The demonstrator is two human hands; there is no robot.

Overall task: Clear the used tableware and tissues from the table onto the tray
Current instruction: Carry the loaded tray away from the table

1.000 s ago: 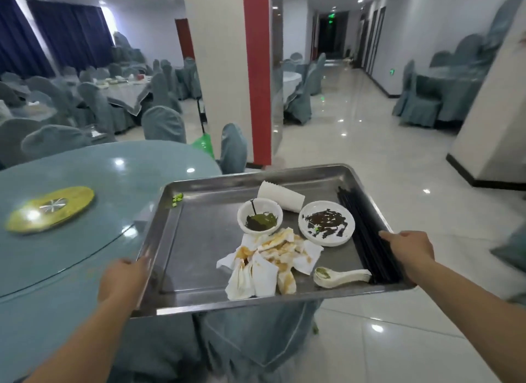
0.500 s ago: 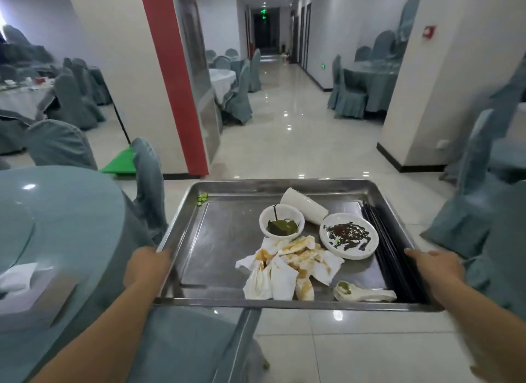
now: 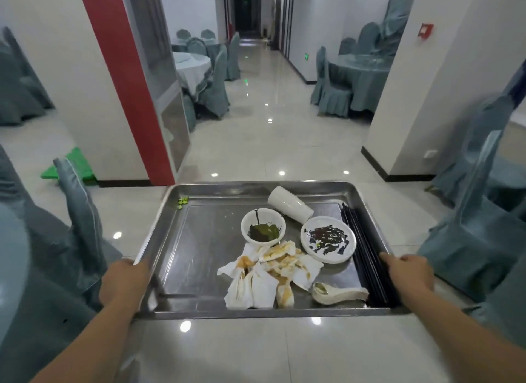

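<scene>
I carry a steel tray (image 3: pixel 199 240) in the air over the tiled floor. My left hand (image 3: pixel 123 281) grips its left rim and my right hand (image 3: pixel 408 274) grips its right rim. On the tray lie a white bowl (image 3: pixel 263 226) with green residue, a white saucer (image 3: pixel 328 238) smeared with dark sauce, a tipped white cup (image 3: pixel 290 204), stained tissues (image 3: pixel 267 274), a white spoon (image 3: pixel 338 293) and black chopsticks (image 3: pixel 361 251) along the right side. Small green scraps (image 3: pixel 183 201) sit in the far left corner.
A covered chair (image 3: pixel 82 228) and the round table's edge (image 3: pixel 11 263) are at my left. More covered chairs (image 3: pixel 469 226) stand close on the right. A red and white pillar (image 3: pixel 125 77) rises ahead left. A tiled corridor (image 3: pixel 270 112) runs ahead between tables.
I have turned right, away from the round table, carrying the tray; the table has slid out to the left edge and the corridor now lies straight ahead. Both grips are unchanged.
</scene>
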